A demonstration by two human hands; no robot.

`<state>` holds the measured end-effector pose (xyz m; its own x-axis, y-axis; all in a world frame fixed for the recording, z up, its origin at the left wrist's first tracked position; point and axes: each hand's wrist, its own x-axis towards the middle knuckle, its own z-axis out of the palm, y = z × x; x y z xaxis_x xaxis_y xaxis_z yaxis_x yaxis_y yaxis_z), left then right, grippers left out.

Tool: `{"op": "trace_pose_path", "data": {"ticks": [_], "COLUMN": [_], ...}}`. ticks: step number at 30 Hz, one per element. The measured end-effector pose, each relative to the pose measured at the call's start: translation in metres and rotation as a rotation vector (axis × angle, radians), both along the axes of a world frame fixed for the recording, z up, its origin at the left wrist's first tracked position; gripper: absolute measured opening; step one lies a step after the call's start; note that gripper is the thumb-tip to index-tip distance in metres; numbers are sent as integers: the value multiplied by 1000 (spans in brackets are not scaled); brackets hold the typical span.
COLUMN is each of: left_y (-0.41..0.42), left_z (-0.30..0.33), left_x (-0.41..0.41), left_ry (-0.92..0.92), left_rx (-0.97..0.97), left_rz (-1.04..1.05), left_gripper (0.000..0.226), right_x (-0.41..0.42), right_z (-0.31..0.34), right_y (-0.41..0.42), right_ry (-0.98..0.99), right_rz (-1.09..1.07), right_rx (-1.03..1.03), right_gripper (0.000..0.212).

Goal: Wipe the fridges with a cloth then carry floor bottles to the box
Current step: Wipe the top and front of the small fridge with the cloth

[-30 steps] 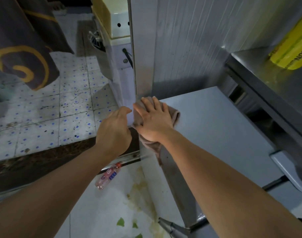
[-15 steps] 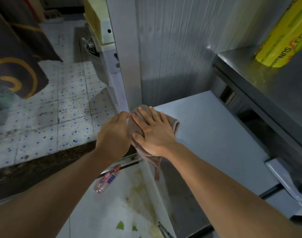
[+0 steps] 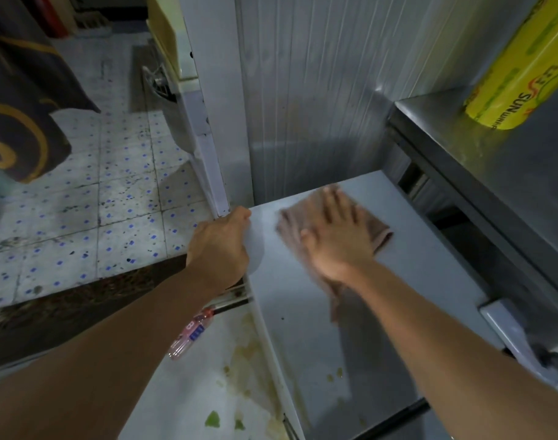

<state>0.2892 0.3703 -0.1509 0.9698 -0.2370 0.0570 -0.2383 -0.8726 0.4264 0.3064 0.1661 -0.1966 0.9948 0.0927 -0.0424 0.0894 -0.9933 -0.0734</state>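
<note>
Head view: a smooth grey fridge [image 3: 350, 312] top is seen from above. A brownish, crumpled cloth [image 3: 376, 227] is pressed flat against it under the right hand [image 3: 338, 239], whose fingers are spread wide; both are motion-blurred. The fridge's left edge is gripped by the curled left hand [image 3: 222, 246]. A clear plastic bottle [image 3: 190, 335] with a pink label lies on the stained floor [image 3: 80, 201] beside the fridge. A yellow cylindrical roll [image 3: 519, 71] rests on a steel shelf [image 3: 461, 154].
</note>
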Motion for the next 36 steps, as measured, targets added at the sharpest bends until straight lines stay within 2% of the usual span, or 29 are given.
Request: {"op": "trace_pose_path", "data": {"ticks": [3, 6, 11, 14, 20, 23, 25, 30, 36], "left_y": [-4, -12, -23, -26, -41, -51, -54, -41, -29], "left_z": [3, -1, -8, -10, -4, -5, -7, -11, -12], "left_x": [2, 1, -5, -6, -13, -34, -45, -42, -33], "left_ry": [19, -35, -76, -78, -13, -77, -89, -25, 31], "left_rx": [-56, -13, 125, 210, 201, 94, 95, 92, -30], "left_rz": [50, 127, 177, 174, 176, 25, -111, -216, -248], "left_gripper": [41, 41, 48, 50, 54, 55, 50, 61, 62], "right_x": [-24, -19, 20, 33, -25, -77, -91, -77, -111], "right_z": [-3, 0, 2, 2, 4, 6, 7, 9, 5], "right_y": [37, 16, -76, -98, -119, -139, -144, -119, -19], "right_ry": [28, 19, 1, 0, 22, 77, 98, 77, 50], "right_rz": [153, 211, -52, -135, -243, -301, -303, -363, -84], "right_rx": [37, 26, -36, -7, 43, 48, 11, -5, -5], "right_gripper": [67, 70, 66, 66, 68, 75, 76, 64, 69]}}
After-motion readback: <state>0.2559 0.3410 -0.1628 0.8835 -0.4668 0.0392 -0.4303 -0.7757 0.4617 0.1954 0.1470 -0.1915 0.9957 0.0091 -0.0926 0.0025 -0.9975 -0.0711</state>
